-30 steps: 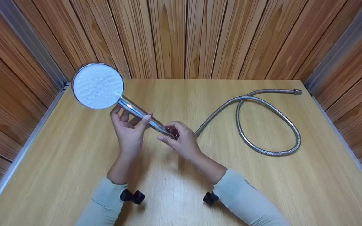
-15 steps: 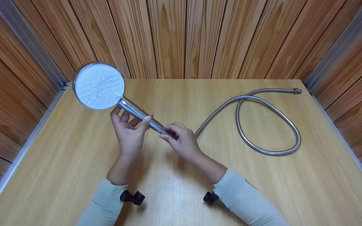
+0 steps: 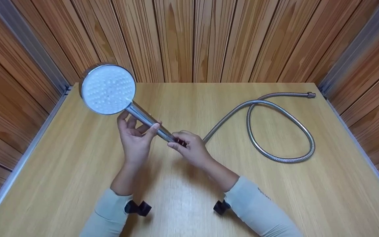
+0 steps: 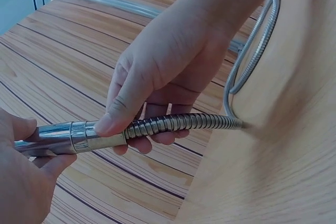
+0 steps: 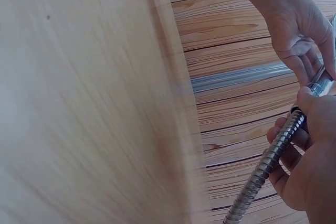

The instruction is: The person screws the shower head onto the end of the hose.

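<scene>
A chrome hand shower head (image 3: 109,89) with a white nozzle face is held above the table, tilted with its face up at the left. My left hand (image 3: 134,144) grips its handle between thumb and fingers. At the handle's lower end, my right hand (image 3: 191,148) pinches the smooth metal hose nut (image 4: 102,141). The ribbed shower hose (image 4: 184,122) runs out from that nut under my right fingers. In the left wrist view the nut sits in line with the handle end, right up against it. The right wrist view shows the hose (image 5: 265,166) hanging down past my fingers.
The hose's remaining length lies looped (image 3: 293,160) on the right side of the wooden table (image 3: 183,210). Its free end fitting (image 3: 311,95) rests near the back right corner. Wood-panelled walls (image 3: 179,39) stand behind and at both sides.
The shower head has shifted slightly right and turned a little about its handle. My right thumb and fingers have closed in on the hose nut. The looped hose stays nearly still.
</scene>
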### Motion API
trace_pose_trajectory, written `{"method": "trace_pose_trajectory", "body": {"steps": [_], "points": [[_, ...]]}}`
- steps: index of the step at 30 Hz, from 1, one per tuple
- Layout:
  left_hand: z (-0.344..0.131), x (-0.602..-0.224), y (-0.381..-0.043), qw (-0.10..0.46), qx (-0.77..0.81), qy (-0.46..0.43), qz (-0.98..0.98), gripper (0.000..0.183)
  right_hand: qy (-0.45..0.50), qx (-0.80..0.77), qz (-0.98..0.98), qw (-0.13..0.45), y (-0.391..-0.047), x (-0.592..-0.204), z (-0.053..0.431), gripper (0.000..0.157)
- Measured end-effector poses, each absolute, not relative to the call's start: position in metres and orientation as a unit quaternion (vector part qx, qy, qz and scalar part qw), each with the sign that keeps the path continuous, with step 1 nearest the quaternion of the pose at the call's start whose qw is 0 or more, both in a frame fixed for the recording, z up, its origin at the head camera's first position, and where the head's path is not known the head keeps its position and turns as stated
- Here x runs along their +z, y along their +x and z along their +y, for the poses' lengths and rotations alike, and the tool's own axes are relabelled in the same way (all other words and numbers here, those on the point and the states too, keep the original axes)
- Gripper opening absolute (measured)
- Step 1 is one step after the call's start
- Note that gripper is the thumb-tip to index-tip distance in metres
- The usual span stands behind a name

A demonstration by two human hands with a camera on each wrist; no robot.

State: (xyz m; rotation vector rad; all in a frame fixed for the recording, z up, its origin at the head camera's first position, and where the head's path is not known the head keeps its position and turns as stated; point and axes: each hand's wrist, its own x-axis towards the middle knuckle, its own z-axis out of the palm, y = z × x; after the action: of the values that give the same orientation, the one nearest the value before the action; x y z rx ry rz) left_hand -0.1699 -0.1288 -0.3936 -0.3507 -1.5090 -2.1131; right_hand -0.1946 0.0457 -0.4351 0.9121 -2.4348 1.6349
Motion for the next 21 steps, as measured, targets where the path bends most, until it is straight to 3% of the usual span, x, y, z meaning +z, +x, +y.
{"method": "trace_pose_trajectory", "body": {"steps": [6,21], "points": [[-0.131,-0.392,-0.171,0.256,-0.780,-0.109,-0.560,0.075,0.294,0.536,-0.791,0.028,-0.195,-0.434,0.048,0.025],[-0.138,-0.393,-0.175,0.259,-0.805,-0.069,-0.529,0.071,0.347,0.508,-0.783,0.089,-0.195,-0.444,0.060,0.034]]}}
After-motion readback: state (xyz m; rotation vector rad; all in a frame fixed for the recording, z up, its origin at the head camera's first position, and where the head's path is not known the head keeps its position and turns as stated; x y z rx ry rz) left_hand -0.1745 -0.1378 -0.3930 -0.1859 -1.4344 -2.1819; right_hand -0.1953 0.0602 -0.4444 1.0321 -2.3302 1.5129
